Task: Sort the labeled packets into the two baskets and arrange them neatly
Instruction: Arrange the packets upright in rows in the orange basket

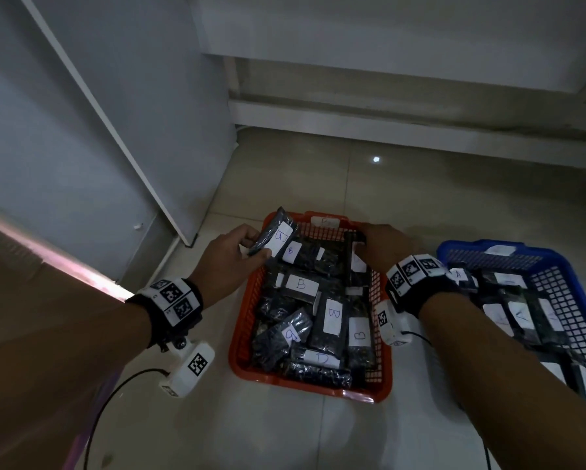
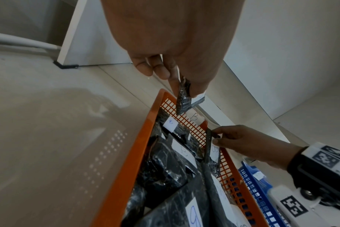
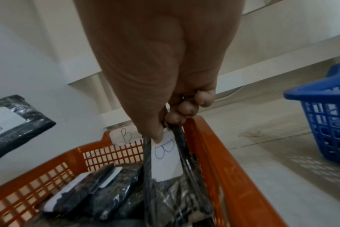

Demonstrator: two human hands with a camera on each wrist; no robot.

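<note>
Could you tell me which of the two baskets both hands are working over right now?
The orange basket, tagged B. The left hand and right hand each hold a B packet over its far end; the blue basket sits to its right.

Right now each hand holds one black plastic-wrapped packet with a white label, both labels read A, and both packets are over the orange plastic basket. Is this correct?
One detail is wrong: the labels read B, not A. The right wrist view shows a blue B on the packet gripped by the right hand; the head view shows B on the left hand's packet. Both are over the orange plastic basket.
</note>
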